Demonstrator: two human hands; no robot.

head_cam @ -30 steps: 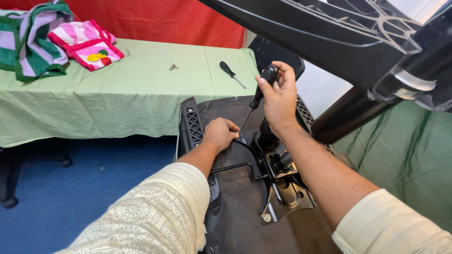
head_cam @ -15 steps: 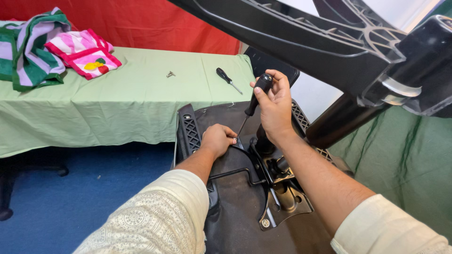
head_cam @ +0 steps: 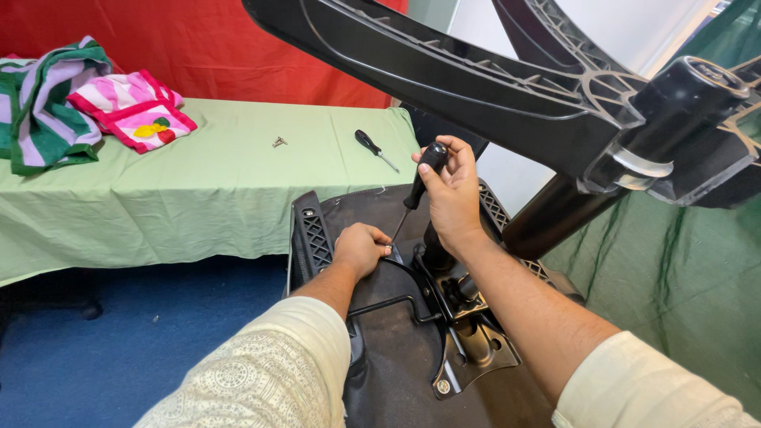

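Observation:
An upturned black office chair seat (head_cam: 372, 364) lies in front of me, its metal mechanism plate (head_cam: 476, 349) facing up. My right hand (head_cam: 452, 194) grips the black handle of a screwdriver (head_cam: 418, 184) held nearly upright, its tip down at the plate's front corner. My left hand (head_cam: 361, 247) is closed on the seat beside that tip, touching a bent black lever rod (head_cam: 392, 301); what its fingers pinch is hidden. The chair's black star base (head_cam: 491, 71) and gas column (head_cam: 555, 210) stick out above my arms.
A table under a light green cloth (head_cam: 198, 190) stands behind the seat. On it lie a second black-handled screwdriver (head_cam: 374, 149), a small pile of screws (head_cam: 279, 142) and folded striped and pink cloths (head_cam: 87, 111). Blue floor (head_cam: 119, 341) is at the left.
The view has shifted slightly. My right hand with the screwdriver has stayed over the same corner, the handle turning a little. My left hand stays put.

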